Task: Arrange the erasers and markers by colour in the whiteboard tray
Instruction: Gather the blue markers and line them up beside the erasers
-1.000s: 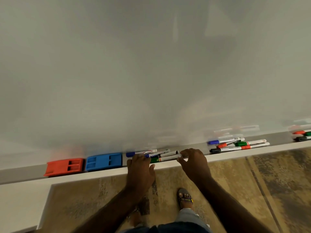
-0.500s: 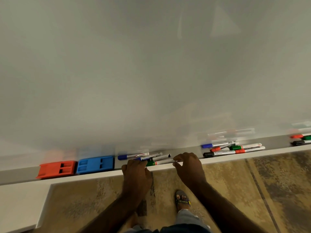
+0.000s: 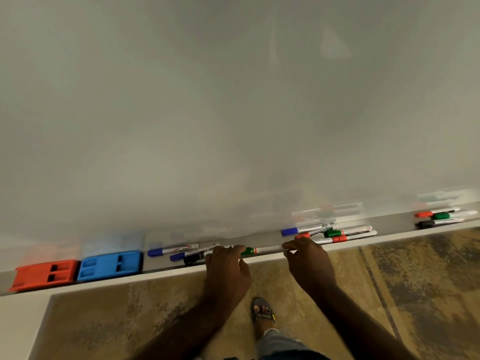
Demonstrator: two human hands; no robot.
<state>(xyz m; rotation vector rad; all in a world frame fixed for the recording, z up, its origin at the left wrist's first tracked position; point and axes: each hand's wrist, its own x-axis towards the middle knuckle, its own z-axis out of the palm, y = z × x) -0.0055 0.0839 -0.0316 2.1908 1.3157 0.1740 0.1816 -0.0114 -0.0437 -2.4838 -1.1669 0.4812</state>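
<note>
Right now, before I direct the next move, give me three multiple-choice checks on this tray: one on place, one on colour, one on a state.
1. The blue eraser lies:
A. right of the red eraser, touching it
B. at the far right
C. on the floor

2. The cap on the marker between both hands is:
A. blue
B. green
C. black

3. The right hand:
A. hangs idle
B. lies flat on the whiteboard
C. pinches that marker's end

Answers:
1 A, the erasers sit side by side at the left of the tray.
2 B, green shows beside the left hand.
3 C, its fingers close on the white barrel.
</note>
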